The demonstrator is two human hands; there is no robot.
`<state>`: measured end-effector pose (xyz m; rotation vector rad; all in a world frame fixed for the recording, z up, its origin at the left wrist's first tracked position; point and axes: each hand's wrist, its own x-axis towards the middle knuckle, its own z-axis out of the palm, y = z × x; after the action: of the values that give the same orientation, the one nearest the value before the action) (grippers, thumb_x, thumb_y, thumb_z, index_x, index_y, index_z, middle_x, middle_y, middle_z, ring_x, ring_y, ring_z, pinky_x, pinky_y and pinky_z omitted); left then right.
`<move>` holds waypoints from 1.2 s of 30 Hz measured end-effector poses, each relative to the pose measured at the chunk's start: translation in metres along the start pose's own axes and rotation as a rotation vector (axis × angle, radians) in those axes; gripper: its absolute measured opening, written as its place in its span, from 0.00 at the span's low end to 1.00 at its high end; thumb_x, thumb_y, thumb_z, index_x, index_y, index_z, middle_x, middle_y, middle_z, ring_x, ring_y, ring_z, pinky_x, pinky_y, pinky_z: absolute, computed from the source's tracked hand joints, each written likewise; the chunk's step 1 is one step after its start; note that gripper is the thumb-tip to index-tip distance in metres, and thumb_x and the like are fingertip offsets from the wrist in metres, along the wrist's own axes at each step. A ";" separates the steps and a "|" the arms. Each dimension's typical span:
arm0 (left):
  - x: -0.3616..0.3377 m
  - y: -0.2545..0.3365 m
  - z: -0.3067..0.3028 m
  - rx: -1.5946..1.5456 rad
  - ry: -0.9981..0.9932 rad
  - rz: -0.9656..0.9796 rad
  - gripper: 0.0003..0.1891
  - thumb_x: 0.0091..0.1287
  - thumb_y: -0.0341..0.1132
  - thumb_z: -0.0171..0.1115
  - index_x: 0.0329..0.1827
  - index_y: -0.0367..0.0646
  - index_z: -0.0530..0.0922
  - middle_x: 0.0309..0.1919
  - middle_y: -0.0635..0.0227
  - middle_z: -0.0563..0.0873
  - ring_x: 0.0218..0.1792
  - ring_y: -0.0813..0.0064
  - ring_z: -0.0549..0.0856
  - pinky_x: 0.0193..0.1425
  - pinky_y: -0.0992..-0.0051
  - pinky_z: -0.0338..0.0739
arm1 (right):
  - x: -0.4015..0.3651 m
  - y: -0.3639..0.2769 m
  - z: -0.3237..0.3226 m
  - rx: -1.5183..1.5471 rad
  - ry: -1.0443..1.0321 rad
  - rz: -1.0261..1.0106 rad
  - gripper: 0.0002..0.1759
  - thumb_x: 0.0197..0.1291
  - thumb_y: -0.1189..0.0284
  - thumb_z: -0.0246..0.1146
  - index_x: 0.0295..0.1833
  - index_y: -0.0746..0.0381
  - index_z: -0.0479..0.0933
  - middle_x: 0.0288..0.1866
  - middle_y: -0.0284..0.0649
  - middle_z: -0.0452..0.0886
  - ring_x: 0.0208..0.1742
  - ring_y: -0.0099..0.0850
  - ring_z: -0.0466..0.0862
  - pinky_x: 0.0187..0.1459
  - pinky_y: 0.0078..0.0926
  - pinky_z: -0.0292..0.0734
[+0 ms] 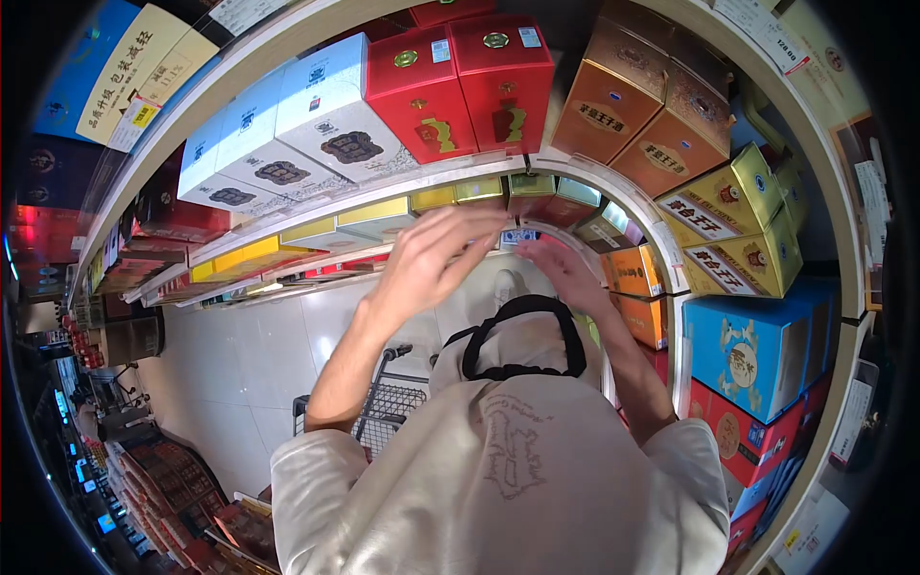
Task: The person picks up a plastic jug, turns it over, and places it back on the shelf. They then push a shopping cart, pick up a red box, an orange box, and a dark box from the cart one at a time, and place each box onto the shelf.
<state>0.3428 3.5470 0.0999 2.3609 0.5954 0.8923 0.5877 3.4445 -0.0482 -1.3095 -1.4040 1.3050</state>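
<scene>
Left hand: raised before the shelving; fingers extended, slightly bent and close together, with no object visible in the grip.
Right hand: opposite the left hand; fingers blurred, so the grip state cannot be told.
Blue-and-white item: between the two sets of fingertips, below the upper shelf; contact cannot be told.
Upper shelf load: white boxes, red boxes and brown boxes, side by side.
Wire cart: on the tiled floor, beside the left forearm.
</scene>
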 end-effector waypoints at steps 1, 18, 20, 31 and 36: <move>-0.021 0.006 0.007 -0.002 0.012 -0.003 0.12 0.71 0.28 0.69 0.55 0.37 0.87 0.53 0.59 0.92 0.53 0.55 0.90 0.58 0.59 0.84 | -0.012 0.006 0.010 -0.009 -0.008 0.001 0.26 0.85 0.58 0.54 0.70 0.70 0.78 0.64 0.46 0.87 0.68 0.33 0.84 0.72 0.30 0.73; -0.339 0.222 0.075 -0.169 0.384 -0.748 0.09 0.75 0.22 0.59 0.54 0.37 0.82 0.42 0.61 0.91 0.42 0.56 0.90 0.49 0.62 0.83 | -0.169 -0.067 0.182 0.006 -0.061 -0.075 0.12 0.82 0.71 0.58 0.54 0.67 0.84 0.47 0.42 0.89 0.48 0.31 0.88 0.55 0.28 0.81; -0.353 0.230 0.080 -0.167 0.430 -0.793 0.09 0.75 0.22 0.59 0.54 0.37 0.83 0.39 0.62 0.91 0.41 0.57 0.89 0.47 0.63 0.83 | -0.180 -0.067 0.187 -0.010 -0.048 -0.061 0.13 0.82 0.72 0.57 0.53 0.68 0.84 0.45 0.42 0.89 0.47 0.31 0.88 0.55 0.27 0.81; -0.394 0.245 0.047 0.138 0.771 -0.851 0.08 0.73 0.18 0.64 0.52 0.29 0.86 0.23 0.67 0.83 0.18 0.81 0.74 0.26 0.77 0.70 | -0.173 -0.066 0.195 -0.144 -0.375 -0.015 0.14 0.81 0.69 0.60 0.54 0.67 0.85 0.42 0.40 0.92 0.47 0.28 0.90 0.54 0.27 0.82; -0.400 0.261 0.044 0.216 0.995 -0.990 0.07 0.75 0.20 0.64 0.51 0.30 0.86 0.29 0.66 0.88 0.23 0.88 0.78 0.33 0.83 0.74 | -0.122 -0.055 0.219 -0.095 -0.487 0.012 0.18 0.84 0.65 0.55 0.54 0.68 0.84 0.40 0.38 0.90 0.48 0.25 0.88 0.57 0.27 0.79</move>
<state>0.1548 3.1080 0.0497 1.2502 2.0556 1.4407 0.3832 3.2933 -0.0156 -1.1008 -1.8056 1.6565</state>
